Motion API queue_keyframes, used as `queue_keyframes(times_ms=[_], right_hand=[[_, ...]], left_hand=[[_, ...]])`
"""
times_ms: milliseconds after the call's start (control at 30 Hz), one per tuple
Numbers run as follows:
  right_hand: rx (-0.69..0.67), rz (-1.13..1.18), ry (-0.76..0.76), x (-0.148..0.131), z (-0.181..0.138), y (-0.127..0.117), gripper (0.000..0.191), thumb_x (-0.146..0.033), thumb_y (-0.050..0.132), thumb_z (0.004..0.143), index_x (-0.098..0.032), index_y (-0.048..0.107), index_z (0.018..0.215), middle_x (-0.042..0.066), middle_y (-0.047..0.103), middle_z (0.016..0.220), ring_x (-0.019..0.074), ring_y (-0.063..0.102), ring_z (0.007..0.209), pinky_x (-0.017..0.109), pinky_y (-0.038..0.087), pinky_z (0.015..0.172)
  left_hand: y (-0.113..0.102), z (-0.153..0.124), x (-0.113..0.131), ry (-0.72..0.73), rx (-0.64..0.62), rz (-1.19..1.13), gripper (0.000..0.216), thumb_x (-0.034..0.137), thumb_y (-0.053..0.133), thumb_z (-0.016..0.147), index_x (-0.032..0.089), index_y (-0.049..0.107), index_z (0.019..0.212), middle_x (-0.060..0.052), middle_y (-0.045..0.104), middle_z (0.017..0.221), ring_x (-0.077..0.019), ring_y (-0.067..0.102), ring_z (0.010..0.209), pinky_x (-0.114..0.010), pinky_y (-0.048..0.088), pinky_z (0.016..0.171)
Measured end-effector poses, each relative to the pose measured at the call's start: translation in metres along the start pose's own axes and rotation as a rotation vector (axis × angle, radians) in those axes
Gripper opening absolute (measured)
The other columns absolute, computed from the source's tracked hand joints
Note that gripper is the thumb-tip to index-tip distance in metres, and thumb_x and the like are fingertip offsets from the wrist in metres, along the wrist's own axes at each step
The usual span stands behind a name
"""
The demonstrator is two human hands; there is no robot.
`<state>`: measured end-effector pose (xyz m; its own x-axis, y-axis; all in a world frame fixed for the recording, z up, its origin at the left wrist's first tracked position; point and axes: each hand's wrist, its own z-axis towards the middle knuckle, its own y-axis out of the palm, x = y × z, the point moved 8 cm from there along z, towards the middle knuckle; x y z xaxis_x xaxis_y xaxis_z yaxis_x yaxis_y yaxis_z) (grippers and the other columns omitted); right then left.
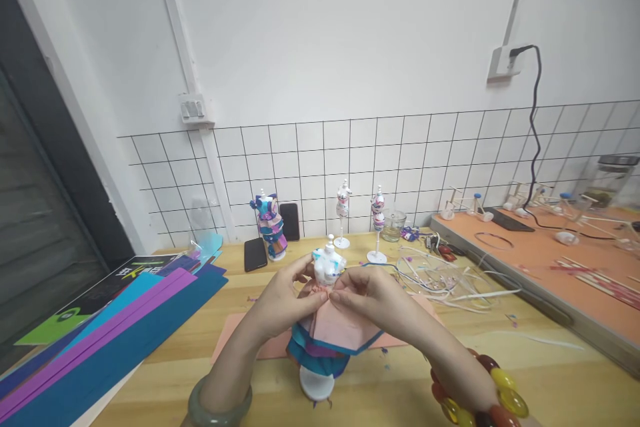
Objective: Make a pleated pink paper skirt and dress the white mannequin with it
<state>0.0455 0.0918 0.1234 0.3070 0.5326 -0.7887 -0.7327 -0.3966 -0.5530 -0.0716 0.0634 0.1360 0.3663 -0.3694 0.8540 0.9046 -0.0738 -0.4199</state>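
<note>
A small white mannequin (328, 265) with blue specks on its bust stands tilted between my hands. Layered blue and purple paper (320, 361) forms a skirt above its round white base (317, 385). My left hand (293, 290) is closed at the mannequin's waist, its thumb pressing the gathered edge of a pink paper (343, 327). Thumb and fingers of my right hand (367, 290) pinch the same paper's top edge from the other side. The pink sheet hangs over the blue layers. Part of the waist is hidden behind my fingers.
Coloured paper sheets (165, 320) are stacked at the left. Behind stand a dressed mannequin (271, 223), two slim mannequins (343, 203), phones (255, 254) and a glass (393, 225). Tangled strips (450, 280) lie to the right, near an orange-topped table (550, 263).
</note>
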Motion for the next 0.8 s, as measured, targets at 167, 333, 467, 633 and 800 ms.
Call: queue_keyframes(times_ms=[167, 333, 467, 633, 800], right_hand=[[0.007, 0.025, -0.007, -0.0003, 0.0004, -0.0009, 0.016, -0.025, 0.057, 0.081, -0.016, 0.061, 0.069, -0.002, 0.057, 0.062, 0.0102, 0.048, 0.059, 0.02, 0.032, 0.052], [0.029, 0.003, -0.008, 0.0004, 0.0002, -0.0033, 0.016, -0.025, 0.057, 0.081, -0.015, 0.06, 0.068, -0.002, 0.055, 0.061, 0.0101, 0.046, 0.059, 0.02, 0.031, 0.052], [0.035, -0.004, -0.003, 0.0036, 0.001, -0.0033, 0.017, -0.025, 0.056, 0.081, -0.015, 0.059, 0.067, -0.002, 0.054, 0.061, 0.0104, 0.045, 0.06, 0.021, 0.031, 0.052], [0.01, 0.027, -0.013, 0.0061, 0.0022, -0.0018, 0.015, -0.025, 0.056, 0.081, -0.015, 0.061, 0.071, -0.002, 0.055, 0.063, 0.0103, 0.046, 0.06, 0.02, 0.032, 0.052], [0.019, 0.003, -0.039, 0.0065, 0.0033, -0.0009, 0.014, -0.024, 0.056, 0.08, -0.015, 0.06, 0.07, -0.002, 0.054, 0.063, 0.0105, 0.047, 0.061, 0.02, 0.033, 0.052]], left_hand=[[0.0001, 0.0009, 0.001, 0.016, 0.004, 0.032, 0.022, 0.018, 0.057, 0.077, 0.021, 0.059, 0.099, -0.002, 0.06, 0.093, -0.0177, 0.053, 0.092, -0.027, 0.043, 0.079], [-0.0008, 0.0005, 0.0023, 0.03, 0.015, 0.069, 0.019, 0.018, 0.056, 0.078, 0.02, 0.058, 0.097, -0.001, 0.061, 0.095, -0.017, 0.053, 0.09, -0.029, 0.042, 0.081], [-0.0013, 0.0007, 0.0027, 0.044, 0.005, 0.095, 0.021, 0.019, 0.056, 0.079, 0.02, 0.058, 0.099, -0.002, 0.061, 0.097, -0.0175, 0.053, 0.092, -0.029, 0.041, 0.082], [-0.001, 0.0005, 0.0061, 0.069, -0.012, 0.103, 0.017, 0.021, 0.055, 0.081, 0.02, 0.058, 0.098, -0.001, 0.062, 0.094, -0.0171, 0.054, 0.09, -0.029, 0.042, 0.083], [-0.0016, 0.0011, 0.0044, 0.039, 0.054, 0.121, 0.026, 0.031, 0.063, 0.077, 0.021, 0.06, 0.1, -0.001, 0.062, 0.094, -0.0178, 0.054, 0.089, -0.029, 0.043, 0.082]])
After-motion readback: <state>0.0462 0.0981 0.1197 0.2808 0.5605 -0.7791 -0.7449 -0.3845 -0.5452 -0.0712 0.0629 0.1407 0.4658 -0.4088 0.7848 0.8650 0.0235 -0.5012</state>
